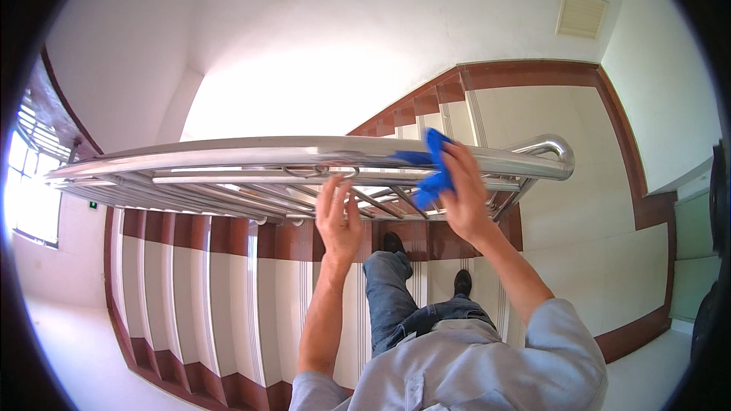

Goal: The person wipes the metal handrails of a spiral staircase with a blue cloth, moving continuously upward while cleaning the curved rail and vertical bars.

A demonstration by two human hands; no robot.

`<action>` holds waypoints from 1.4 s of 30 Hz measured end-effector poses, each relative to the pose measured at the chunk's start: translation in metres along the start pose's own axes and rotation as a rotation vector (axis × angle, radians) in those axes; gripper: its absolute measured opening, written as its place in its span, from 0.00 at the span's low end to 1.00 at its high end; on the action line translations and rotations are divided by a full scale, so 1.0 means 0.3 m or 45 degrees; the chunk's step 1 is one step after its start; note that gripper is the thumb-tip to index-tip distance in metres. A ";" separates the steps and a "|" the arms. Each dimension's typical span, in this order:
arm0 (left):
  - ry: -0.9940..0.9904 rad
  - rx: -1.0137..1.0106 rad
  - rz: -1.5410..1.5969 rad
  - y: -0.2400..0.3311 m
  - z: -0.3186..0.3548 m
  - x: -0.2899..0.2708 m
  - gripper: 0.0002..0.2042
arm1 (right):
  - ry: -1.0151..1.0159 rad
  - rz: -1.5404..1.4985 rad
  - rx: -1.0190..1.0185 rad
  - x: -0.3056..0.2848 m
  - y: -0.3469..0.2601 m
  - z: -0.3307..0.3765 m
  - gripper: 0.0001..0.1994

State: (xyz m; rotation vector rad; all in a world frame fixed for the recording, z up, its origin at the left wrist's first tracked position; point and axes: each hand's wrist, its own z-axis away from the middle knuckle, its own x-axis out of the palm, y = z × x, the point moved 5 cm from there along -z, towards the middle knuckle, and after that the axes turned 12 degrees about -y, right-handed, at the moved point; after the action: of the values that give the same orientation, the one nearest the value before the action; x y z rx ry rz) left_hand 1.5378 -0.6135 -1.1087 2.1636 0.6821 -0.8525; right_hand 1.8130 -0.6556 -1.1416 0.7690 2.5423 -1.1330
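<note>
My right hand (466, 194) grips a blue cloth (437, 170) against the shiny metal handrail (266, 154). The cloth is bunched, with a part of it lying over the rail and another part hanging below. Further left, my left hand (340, 221) is raised to the railing, fingers stretched and thumb apart, holding nothing. Its fingertips overlap the thin lower bar (228, 179), next to a curved metal ornament (304, 173); whether they touch the bar I cannot tell.
Below me, pale stairs (221, 297) with red-brown borders descend to the left. A tiled landing (579, 259) lies at the right, and another flight (407, 116) runs behind the railing. A bright window (34, 190) is at far left, a vent (581, 14) on the wall.
</note>
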 end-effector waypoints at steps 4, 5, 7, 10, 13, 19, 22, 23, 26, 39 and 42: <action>0.217 0.034 -0.077 0.000 -0.091 -0.151 0.14 | -0.233 0.424 -0.194 0.267 -0.098 -0.255 0.35; 0.246 0.062 -0.110 0.003 -0.110 -0.178 0.13 | -0.222 0.454 -0.204 0.314 -0.136 -0.285 0.36; 0.278 0.093 -0.201 0.004 -0.154 -0.214 0.13 | -0.213 0.450 -0.239 0.396 -0.195 -0.344 0.37; 0.299 0.069 -0.234 -0.002 -0.213 -0.227 0.12 | -0.155 0.395 -0.261 0.470 -0.232 -0.392 0.37; 0.275 0.146 -0.278 0.008 -0.278 -0.206 0.13 | -0.126 0.324 -0.317 0.455 -0.176 -0.359 0.36; -0.025 0.065 -0.117 0.033 -0.324 -0.015 0.13 | -0.081 0.386 -0.228 0.326 -0.033 -0.224 0.34; -0.078 0.170 -0.296 0.055 -0.327 0.047 0.13 | -0.119 0.422 -0.142 0.241 0.043 -0.161 0.33; -0.091 0.159 -0.300 0.052 -0.329 0.058 0.13 | -0.106 0.446 -0.118 0.210 0.070 -0.139 0.34; -0.135 0.143 -0.360 0.040 -0.327 0.076 0.12 | -0.135 0.460 -0.037 0.110 0.179 -0.049 0.35; -0.236 0.181 -0.452 0.063 -0.308 0.089 0.10 | -0.312 0.669 0.673 -0.464 0.721 0.477 0.32; -0.266 0.178 -0.481 0.068 -0.307 0.098 0.11 | -0.206 0.687 0.666 -0.434 0.719 0.463 0.29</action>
State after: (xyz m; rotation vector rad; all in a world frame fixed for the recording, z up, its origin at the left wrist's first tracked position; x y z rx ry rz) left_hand 1.6040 -0.5496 -1.0724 2.0562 0.9634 -1.3383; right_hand 2.0439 -0.6863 -1.3105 1.3163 1.7433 -1.5785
